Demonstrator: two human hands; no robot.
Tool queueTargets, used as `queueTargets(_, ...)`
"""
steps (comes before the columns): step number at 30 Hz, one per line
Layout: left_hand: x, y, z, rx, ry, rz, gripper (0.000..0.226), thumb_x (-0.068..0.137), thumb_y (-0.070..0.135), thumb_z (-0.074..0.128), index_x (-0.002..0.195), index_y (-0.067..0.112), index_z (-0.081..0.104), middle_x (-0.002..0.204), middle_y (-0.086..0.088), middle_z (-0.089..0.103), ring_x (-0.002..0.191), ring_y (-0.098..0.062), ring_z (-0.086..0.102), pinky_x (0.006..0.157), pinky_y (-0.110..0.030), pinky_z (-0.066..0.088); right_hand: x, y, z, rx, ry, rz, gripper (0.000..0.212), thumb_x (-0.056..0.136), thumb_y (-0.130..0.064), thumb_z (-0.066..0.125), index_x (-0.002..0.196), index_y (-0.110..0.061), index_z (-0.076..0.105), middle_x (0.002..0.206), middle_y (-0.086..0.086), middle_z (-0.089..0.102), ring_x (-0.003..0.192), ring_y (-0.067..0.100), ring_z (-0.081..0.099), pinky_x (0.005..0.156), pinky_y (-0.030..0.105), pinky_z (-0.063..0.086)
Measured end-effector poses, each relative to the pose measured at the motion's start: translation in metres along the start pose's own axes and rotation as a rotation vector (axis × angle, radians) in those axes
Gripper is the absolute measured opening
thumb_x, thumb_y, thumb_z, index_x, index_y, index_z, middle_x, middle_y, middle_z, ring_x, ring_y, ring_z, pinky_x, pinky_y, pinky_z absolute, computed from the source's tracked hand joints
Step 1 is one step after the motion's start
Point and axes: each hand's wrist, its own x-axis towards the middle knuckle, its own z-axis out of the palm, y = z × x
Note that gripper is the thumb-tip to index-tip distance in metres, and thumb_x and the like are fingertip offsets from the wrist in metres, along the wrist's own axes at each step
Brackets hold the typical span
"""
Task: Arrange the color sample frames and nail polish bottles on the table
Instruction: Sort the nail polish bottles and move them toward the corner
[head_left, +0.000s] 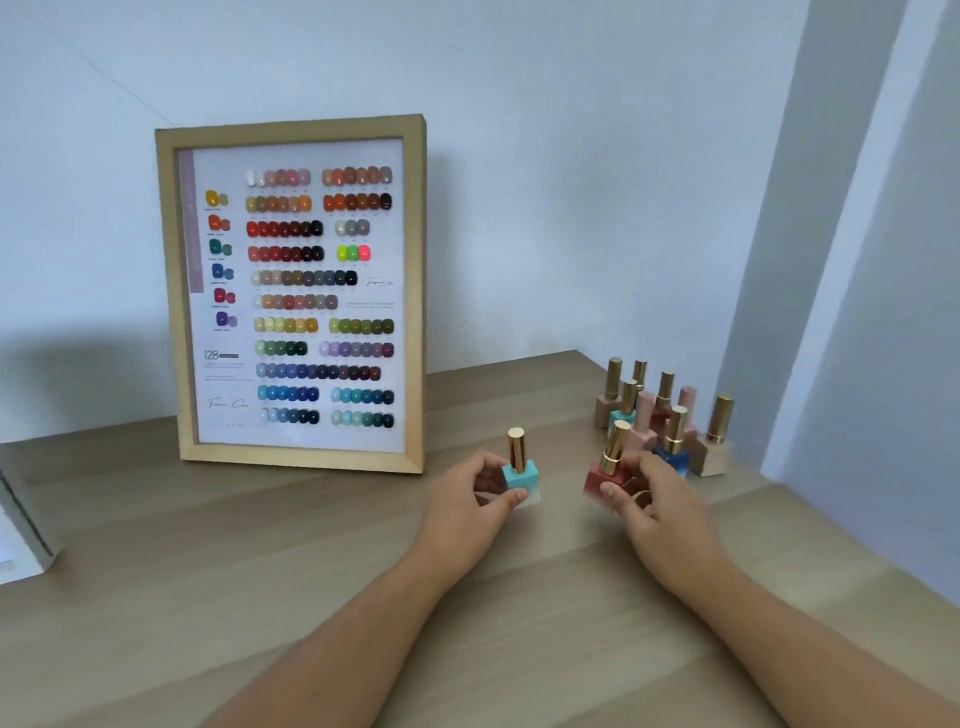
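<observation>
The turquoise nail polish bottle (519, 474) stands upright with its gold cap pointing to 12 o'clock, just right of the view's centre. The left hand (480, 491) pinches its lower body between thumb and curled fingers. Whether its pale base touches the wood I cannot tell.

At 3 o'clock from it, a short gap away, the right hand (657, 499) grips a red nail polish bottle (602, 475). This one is tilted, its gold cap leaning toward 1 o'clock, and is somewhat blurred.

Just beyond the right hand, at 1 o'clock, a cluster of bottles (644, 415) stands close together near the table's far right corner: beige, pink, turquoise and blue bodies, most with gold caps and two with pink caps.

At 11 o'clock from the left hand, the wooden color sample frame (171, 291) stands upright against the pale wall (571, 156), showing rows of painted nail swatches.

All of this sits on the light wooden table (260, 571). At 9 o'clock, on the view's left edge, lies part of a white object (21, 530), cropped.
</observation>
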Motion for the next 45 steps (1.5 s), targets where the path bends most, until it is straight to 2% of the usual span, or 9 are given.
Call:
queueTargets(5,0.021,0.015,0.047,0.045,-0.073,0.011,0.025,0.078,0.022,0.073,0.097,0.03,0.06,0.092,0.011,0.066,0.084,0.0,0.061,0.067,-0.01,0.045,0.0,0.035,-0.039,0.022,0.085,0.045,0.012,0.087,-0.023,0.06,0.098,-0.025,0.054,0.086,-0.006,0.058,0.076,0.007,0.052,0.063,0.016,0.036)
queueTargets(10,0.042,0.024,0.071,0.061,-0.06,0.003,0.024,0.078,0.021,0.072,0.092,0.034,0.056,0.085,0.018,0.061,0.08,0.001,0.059,0.063,-0.01,0.043,0.011,0.056,-0.056,0.038,0.139,0.112,0.012,0.089,-0.022,0.058,0.1,-0.025,0.054,0.091,-0.003,0.061,0.079,0.003,0.053,0.065,0.015,0.039)
queueTargets(13,0.052,0.025,0.08,0.075,-0.066,0.008,0.023,0.079,0.021,0.071,0.092,0.033,0.057,0.086,0.018,0.061,0.081,0.001,0.059,0.063,-0.01,0.043,0.019,0.062,-0.057,0.006,0.128,0.144,0.016,0.089,-0.023,0.057,0.104,-0.021,0.055,0.094,-0.002,0.061,0.079,0.005,0.052,0.067,0.02,0.039)
queueTargets(17,0.06,0.023,0.087,0.102,-0.084,0.014,0.023,0.079,0.021,0.071,0.097,0.028,0.059,0.088,0.015,0.062,0.082,0.001,0.059,0.064,-0.011,0.044,0.023,0.069,-0.056,-0.023,0.125,0.166,0.019,0.088,-0.024,0.058,0.107,-0.022,0.056,0.095,-0.005,0.059,0.077,0.002,0.052,0.063,0.014,0.037)
queueTargets(23,0.063,0.021,0.088,0.143,-0.106,0.003,0.027,0.079,0.023,0.071,0.104,0.024,0.061,0.093,0.011,0.063,0.083,0.0,0.058,0.066,-0.012,0.044,0.023,0.069,-0.054,-0.071,0.048,0.175,0.02,0.087,-0.027,0.058,0.106,-0.027,0.052,0.099,-0.005,0.057,0.078,0.002,0.051,0.073,0.022,0.038)
queueTargets(29,0.057,0.022,0.083,0.089,-0.102,-0.009,0.032,0.074,0.024,0.075,0.102,0.026,0.059,0.093,0.011,0.064,0.085,-0.003,0.06,0.068,-0.014,0.047,0.02,0.062,-0.055,-0.032,0.073,0.189,0.022,0.084,-0.03,0.064,0.1,-0.032,0.049,0.096,-0.009,0.056,0.078,0.001,0.054,0.064,0.013,0.04)
queueTargets(35,0.044,0.019,0.07,0.071,-0.045,-0.004,0.037,0.075,0.026,0.074,0.105,0.027,0.053,0.091,0.009,0.06,0.083,-0.005,0.059,0.067,-0.015,0.047,0.008,0.055,-0.06,0.075,0.239,0.197,0.02,0.081,-0.03,0.067,0.091,-0.029,0.05,0.085,-0.01,0.057,0.077,0.005,0.056,0.06,0.013,0.04)
queueTargets(40,0.025,0.008,0.046,0.046,0.023,0.002,0.033,0.075,0.028,0.074,0.1,0.032,0.052,0.091,0.01,0.059,0.084,-0.005,0.058,0.065,-0.014,0.045,-0.008,0.041,-0.056,0.054,0.219,0.091,0.015,0.081,-0.029,0.066,0.08,-0.03,0.051,0.079,-0.007,0.058,0.074,0.006,0.055,0.058,0.013,0.042)
queueTargets(45,0.007,-0.011,-0.004,0.047,0.169,0.025,0.032,0.074,0.02,0.076,0.098,0.027,0.056,0.09,0.007,0.061,0.084,-0.009,0.059,0.068,-0.017,0.046,-0.007,0.003,-0.036,0.056,0.113,-0.097,0.013,0.081,-0.023,0.067,0.082,-0.026,0.054,0.078,-0.01,0.056,0.073,0.002,0.052,0.065,0.007,0.042)
